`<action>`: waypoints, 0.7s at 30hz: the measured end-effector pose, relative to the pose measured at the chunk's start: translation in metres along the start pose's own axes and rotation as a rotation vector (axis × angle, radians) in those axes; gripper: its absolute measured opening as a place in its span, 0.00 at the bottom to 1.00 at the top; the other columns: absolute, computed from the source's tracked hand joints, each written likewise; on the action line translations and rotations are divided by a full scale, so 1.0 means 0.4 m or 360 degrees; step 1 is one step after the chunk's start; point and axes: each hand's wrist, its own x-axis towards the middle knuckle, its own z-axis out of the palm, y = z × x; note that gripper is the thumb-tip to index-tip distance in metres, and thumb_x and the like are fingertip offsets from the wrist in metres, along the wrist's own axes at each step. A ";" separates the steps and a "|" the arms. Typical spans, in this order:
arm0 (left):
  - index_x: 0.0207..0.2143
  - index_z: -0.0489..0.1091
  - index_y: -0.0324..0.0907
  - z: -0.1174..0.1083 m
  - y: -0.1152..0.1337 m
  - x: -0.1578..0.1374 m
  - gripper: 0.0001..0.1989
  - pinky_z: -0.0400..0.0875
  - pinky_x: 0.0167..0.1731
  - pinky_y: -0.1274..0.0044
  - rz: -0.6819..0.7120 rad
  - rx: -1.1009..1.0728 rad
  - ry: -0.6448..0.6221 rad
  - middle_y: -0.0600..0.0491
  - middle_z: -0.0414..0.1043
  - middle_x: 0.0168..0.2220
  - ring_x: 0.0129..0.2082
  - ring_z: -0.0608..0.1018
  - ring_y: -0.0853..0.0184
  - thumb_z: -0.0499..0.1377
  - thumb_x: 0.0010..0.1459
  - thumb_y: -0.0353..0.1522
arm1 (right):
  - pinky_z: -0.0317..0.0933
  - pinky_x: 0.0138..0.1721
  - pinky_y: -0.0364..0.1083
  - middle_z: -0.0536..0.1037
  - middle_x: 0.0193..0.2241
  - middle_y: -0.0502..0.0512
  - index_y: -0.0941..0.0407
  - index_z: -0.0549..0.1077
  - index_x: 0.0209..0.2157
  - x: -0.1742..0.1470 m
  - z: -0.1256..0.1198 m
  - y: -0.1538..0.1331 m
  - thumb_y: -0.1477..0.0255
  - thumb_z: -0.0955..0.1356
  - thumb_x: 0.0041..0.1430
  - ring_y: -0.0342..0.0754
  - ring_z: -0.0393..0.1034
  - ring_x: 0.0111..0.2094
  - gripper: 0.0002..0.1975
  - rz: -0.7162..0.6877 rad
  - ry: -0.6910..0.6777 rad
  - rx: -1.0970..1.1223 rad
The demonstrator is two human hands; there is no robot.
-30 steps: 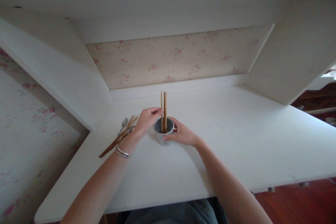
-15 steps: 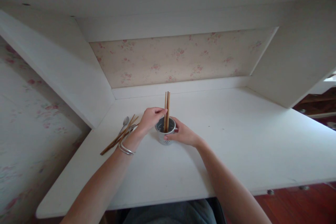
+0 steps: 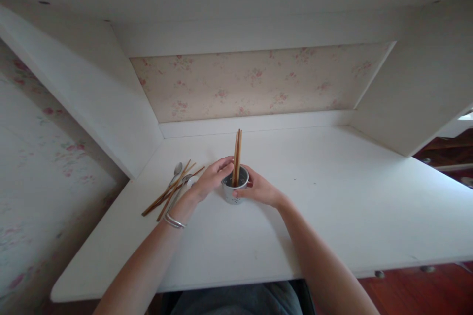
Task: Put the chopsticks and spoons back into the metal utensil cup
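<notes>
A metal utensil holder [image 3: 233, 196] with small holes in its side stands upright on the white table. My right hand [image 3: 257, 187] is wrapped round its right side, thumb across the front. Several wooden chopsticks [image 3: 238, 155] stand in the holder, close together and nearly upright. My left hand [image 3: 216, 176] is at the holder's left rim, fingers stretched out beside the chopsticks and not pinching them; whether a fingertip touches them I cannot tell. Left of that hand, loose chopsticks [image 3: 166, 196] lie crossed with a metal spoon [image 3: 178, 169] and other metal cutlery, partly hidden by my left wrist.
The white table [image 3: 332, 206] reaches back to a low ledge under flowered wallpaper [image 3: 254, 83]. White side panels [image 3: 417, 74] rise at left and right, and a shelf [image 3: 236, 5] overhangs the table. Drawer knobs [image 3: 427, 269] show beneath the right front edge.
My left fingers have let go of the chopstick they pinched and spread out a little lower. That chopstick now leans against the others. My right hand keeps its hold on the holder.
</notes>
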 end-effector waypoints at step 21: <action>0.57 0.61 0.45 0.063 -0.110 -0.039 0.45 0.61 0.58 0.63 0.0082 -0.0407 0.0116 0.42 0.68 0.56 0.55 0.71 0.56 0.75 0.36 0.33 | 0.64 0.48 0.54 0.75 0.42 0.54 0.50 0.71 0.44 -0.010 -0.003 -0.040 0.68 0.69 0.55 0.51 0.69 0.44 0.14 -0.0406 0.1214 -0.0119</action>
